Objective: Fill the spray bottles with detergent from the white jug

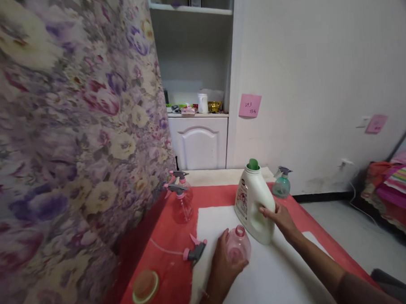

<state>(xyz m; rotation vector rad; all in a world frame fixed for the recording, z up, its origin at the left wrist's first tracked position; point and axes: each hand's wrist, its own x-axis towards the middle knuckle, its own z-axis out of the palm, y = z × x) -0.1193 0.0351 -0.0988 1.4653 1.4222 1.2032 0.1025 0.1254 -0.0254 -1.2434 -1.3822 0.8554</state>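
My left hand is wrapped round a clear pink spray bottle whose neck is open at the top. Just right of it, my right hand grips the handle of a large cream detergent jug. The jug stands close to upright, its uncapped mouth showing a green spout. Whether its base touches the table I cannot tell. A grey and pink spray head with its thin tube lies left of my left hand. Nearer to me is a round lid with a pale green rim.
Two pink spray bottles stand at the back left of the red-covered table. A green spray bottle is at the back right. White cloth lies under my hands. A floral curtain hangs close on the left.
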